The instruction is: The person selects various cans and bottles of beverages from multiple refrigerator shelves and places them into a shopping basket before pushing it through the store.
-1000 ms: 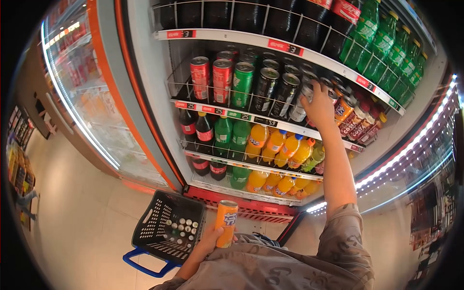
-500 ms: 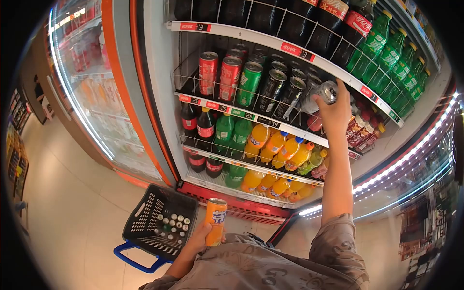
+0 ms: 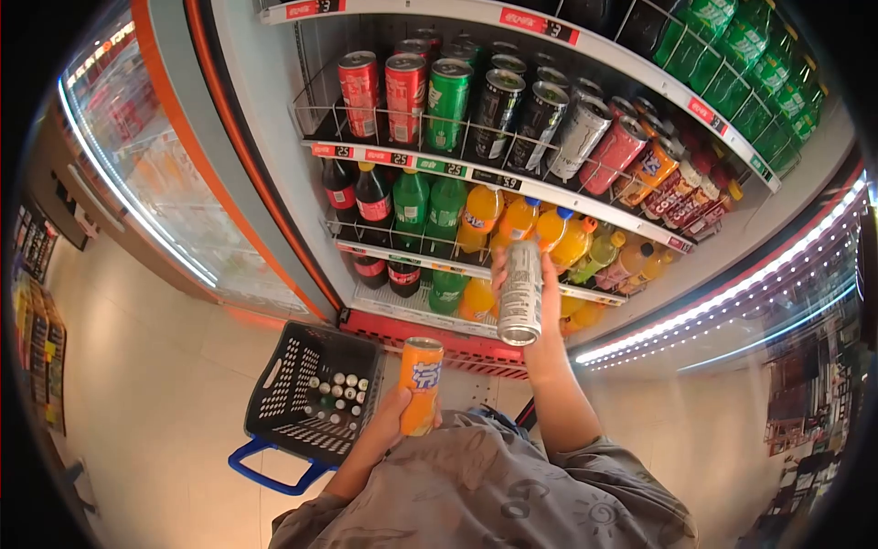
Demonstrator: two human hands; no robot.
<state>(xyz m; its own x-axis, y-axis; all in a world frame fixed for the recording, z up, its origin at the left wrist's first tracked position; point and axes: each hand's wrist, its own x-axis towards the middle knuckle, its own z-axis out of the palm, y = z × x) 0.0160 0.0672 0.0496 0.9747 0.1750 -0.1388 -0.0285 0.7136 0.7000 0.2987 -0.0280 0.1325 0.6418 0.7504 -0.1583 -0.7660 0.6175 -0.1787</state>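
My left hand is wrapped round an orange soda can, held upright beside the basket. My right hand grips a silver can from behind, in front of the lower shelves with the orange soda bottles. The silver can is tilted, with one end towards me. On the can shelf above stand red cans, a green can, black cans and another silver can.
A black shopping basket with a blue handle stands on the floor at left, several cans inside. Wire rails front the cooler shelves. An orange-edged glass door is at left, and a lit door edge at right.
My right hand has drawn the silver can out from the shelf, down and left towards me. My left hand still holds the orange can. The view has shifted.
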